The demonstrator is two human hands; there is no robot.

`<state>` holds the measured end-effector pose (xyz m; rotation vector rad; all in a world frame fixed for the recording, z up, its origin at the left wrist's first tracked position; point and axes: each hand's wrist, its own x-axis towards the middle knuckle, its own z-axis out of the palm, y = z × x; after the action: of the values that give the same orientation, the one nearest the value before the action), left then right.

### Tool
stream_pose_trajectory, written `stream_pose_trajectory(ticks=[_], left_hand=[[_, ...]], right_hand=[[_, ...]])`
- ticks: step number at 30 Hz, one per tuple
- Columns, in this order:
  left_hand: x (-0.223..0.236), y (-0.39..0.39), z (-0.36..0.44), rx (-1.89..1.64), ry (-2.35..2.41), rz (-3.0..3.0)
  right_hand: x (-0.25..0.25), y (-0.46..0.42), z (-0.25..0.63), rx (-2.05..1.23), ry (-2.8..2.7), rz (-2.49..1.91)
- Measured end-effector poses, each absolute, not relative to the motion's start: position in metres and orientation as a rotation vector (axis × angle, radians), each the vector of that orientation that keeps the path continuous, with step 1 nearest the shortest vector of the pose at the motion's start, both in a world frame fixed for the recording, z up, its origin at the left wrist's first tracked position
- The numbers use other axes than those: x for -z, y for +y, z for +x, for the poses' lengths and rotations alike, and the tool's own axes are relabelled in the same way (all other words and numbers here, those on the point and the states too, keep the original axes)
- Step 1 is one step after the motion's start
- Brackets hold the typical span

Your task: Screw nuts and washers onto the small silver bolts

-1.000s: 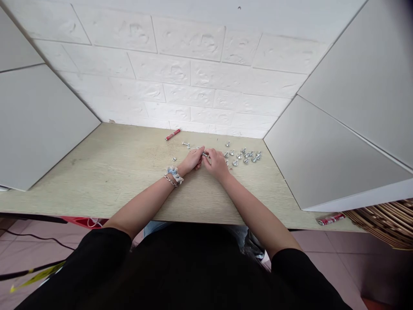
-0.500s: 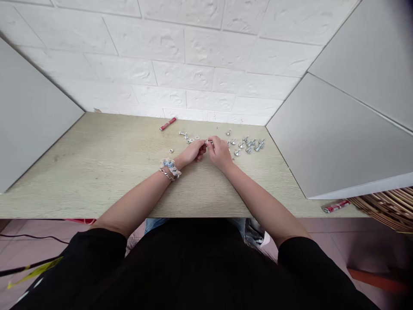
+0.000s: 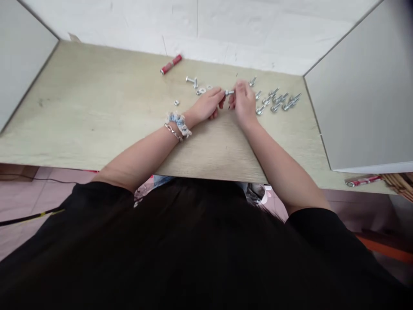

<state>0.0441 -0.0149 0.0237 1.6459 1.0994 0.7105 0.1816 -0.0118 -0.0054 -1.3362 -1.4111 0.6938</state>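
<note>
A silver bolt [image 3: 230, 92] lies roughly level between my two hands, just above the table. My left hand [image 3: 207, 104] pinches its left end, where the thicker part sits at the fingertips. At the other end, the curled fingers of my right hand [image 3: 245, 103] meet the shank; the exact contact is partly hidden. Beside my left hand lie washers [image 3: 202, 91], two loose bolts [image 3: 192, 81] and a single nut [image 3: 176, 103]. Several bolts with washers on them [image 3: 276, 101] stand on their heads to the right of my right hand.
The pale wooden table [image 3: 97, 125] runs up to a white brick-pattern wall [image 3: 222, 30]. Grey panels [image 3: 358, 99] close off both sides. A red battery-like cylinder [image 3: 171, 65] lies at the back; another red cylinder [image 3: 363, 181] rests at the front right by a woven item [image 3: 400, 185].
The camera view has tilted down and shifted. My right hand has drawn a little away from my left, so more of the bolt between them shows.
</note>
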Motion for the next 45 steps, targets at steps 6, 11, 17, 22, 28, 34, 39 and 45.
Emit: stream_pose_trajectory(ticks=[6,11,17,22,28,34,39,45], left_hand=[[-0.023,-0.012,0.046,-0.762,1.031,1.573],[-0.023,-0.011,0.047,-0.783,1.030,1.522],[-0.023,-0.012,0.046,-0.765,1.057,1.513],[-0.023,-0.013,0.046,-0.747,1.074,1.584],[-0.021,-0.011,0.041,-0.696,1.081,1.622],[-0.022,-0.010,0.040,-0.680,1.063,1.591],[-0.027,-0.006,0.039,-0.652,1.040,1.442],[-0.027,-0.003,0.037,-0.639,1.034,1.397]], right_hand=[[0.007,-0.014,0.178,-0.612,-1.527,-1.100],[0.005,-0.016,0.181,-0.561,-1.597,-1.136],[0.001,-0.016,0.188,-0.502,-1.745,-1.265],[-0.001,-0.018,0.192,-0.323,-1.907,-1.261],[-0.001,-0.015,0.202,-0.289,-2.058,-1.344],[0.002,-0.017,0.200,-0.362,-1.978,-1.272],[-0.001,-0.023,0.190,-0.395,-1.884,-1.243],[-0.003,-0.025,0.181,-0.428,-1.873,-1.267]])
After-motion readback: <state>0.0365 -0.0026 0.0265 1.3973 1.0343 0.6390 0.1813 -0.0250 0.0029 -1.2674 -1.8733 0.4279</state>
